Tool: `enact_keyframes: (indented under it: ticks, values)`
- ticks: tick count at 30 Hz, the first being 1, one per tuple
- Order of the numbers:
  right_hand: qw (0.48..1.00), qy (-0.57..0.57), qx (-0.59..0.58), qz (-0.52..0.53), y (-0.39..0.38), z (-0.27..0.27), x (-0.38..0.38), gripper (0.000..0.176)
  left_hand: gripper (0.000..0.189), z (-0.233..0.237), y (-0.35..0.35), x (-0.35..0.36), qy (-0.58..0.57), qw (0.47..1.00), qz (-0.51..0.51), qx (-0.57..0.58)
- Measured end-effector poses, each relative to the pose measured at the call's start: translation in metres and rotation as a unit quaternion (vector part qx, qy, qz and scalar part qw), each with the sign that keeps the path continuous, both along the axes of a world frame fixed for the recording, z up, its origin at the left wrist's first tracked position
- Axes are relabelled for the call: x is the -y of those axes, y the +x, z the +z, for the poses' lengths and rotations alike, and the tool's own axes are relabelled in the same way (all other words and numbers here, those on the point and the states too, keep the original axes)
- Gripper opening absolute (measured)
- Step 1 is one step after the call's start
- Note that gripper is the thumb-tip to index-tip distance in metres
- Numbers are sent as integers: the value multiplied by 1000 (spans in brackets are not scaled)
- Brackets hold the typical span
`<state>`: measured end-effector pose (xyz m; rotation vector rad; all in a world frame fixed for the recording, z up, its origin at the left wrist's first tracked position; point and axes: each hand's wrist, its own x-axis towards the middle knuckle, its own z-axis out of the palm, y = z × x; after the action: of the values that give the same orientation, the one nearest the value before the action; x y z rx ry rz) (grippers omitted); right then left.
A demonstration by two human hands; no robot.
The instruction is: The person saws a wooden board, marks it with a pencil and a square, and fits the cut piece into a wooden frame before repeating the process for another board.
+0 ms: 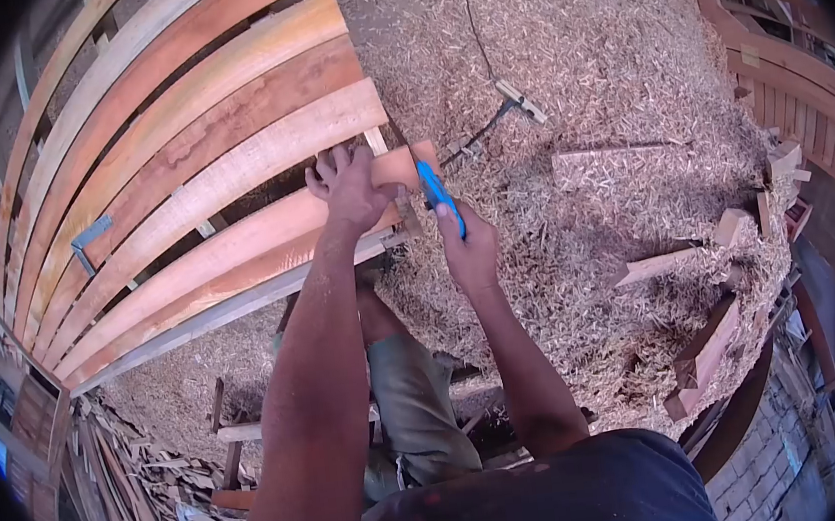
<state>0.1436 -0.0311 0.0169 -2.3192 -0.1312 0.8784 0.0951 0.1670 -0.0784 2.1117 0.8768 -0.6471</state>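
A dark cloth shirt [551, 499] fills the bottom centre of the frame, with creased olive-green shorts [410, 392] above it. Farther out, at the centre, a handsaw [438, 193] with a smooth blue handle and a thin dark blade meets a long, flat, pale orange plank [263, 225] near its squared end. Other boards [215, 144] run side by side across the upper left with narrow gaps between them, some pinkish, some yellowish, 1 streaked with darker grain; 1 grey L-shaped metal piece [89, 240] lies on them.

Scrap strips [122, 480] heap up at lower left, and a chunky block [706, 353] sits at lower right. Curled, pale shavings [624, 210] blanket the ground right of centre, with a pale bar [520, 102] beside a dark cord at upper centre. Slatted woodwork [787, 74] stands toward the upper right edge.

The right hand [472, 248] has its fingers wrapped around the saw's handle. The left hand [356, 194] presses on the plank with fingers spread toward its far edge, just left of the blade; the plank's end juts out past them.
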Motion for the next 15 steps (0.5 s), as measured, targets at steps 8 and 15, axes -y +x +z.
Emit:
enact_keyframes:
  ticks: [8,15]
  values:
    - [997,-58,-38,-22,-47,90,81,37,79,4,5,-1,-5,1000,10,-18]
    - [1000,-22,2,-10,-11,-23,6,36,74,3,-4,3,0,1000,-3,-6]
